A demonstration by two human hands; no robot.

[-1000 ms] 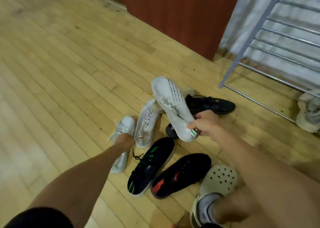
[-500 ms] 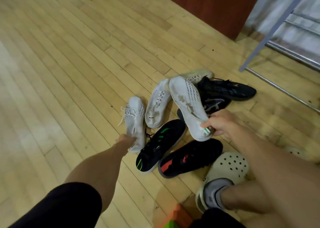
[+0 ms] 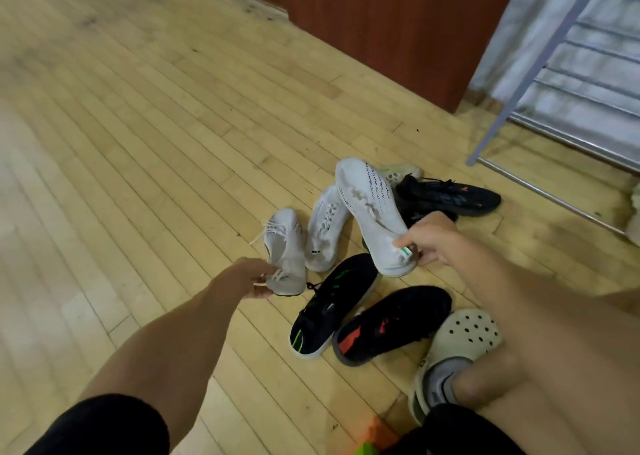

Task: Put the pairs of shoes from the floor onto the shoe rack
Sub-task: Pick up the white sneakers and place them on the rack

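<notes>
A heap of shoes lies on the wooden floor. My right hand (image 3: 431,238) grips the heel of a white knit shoe (image 3: 372,212), whose toe points up and away. My left hand (image 3: 251,278) pinches the heel of a grey-white laced sneaker (image 3: 284,250) that rests on the floor. Between them lies another white shoe (image 3: 325,231). In front lie a black shoe with green marks (image 3: 332,302) and a black shoe with red marks (image 3: 394,321). Behind are black sneakers (image 3: 450,195). The metal shoe rack (image 3: 540,56) stands at the upper right.
A red-brown cabinet (image 3: 398,22) stands behind the heap. My foot in a cream clog (image 3: 464,337) sits at the lower right. A pale shoe (image 3: 635,212) shows at the right edge by the rack's bottom bar. Bare floor spreads to the left.
My left hand has taken hold of the grey-white sneaker's heel. My right hand keeps the white knit shoe lifted. The view swung down and back up towards the rack.
</notes>
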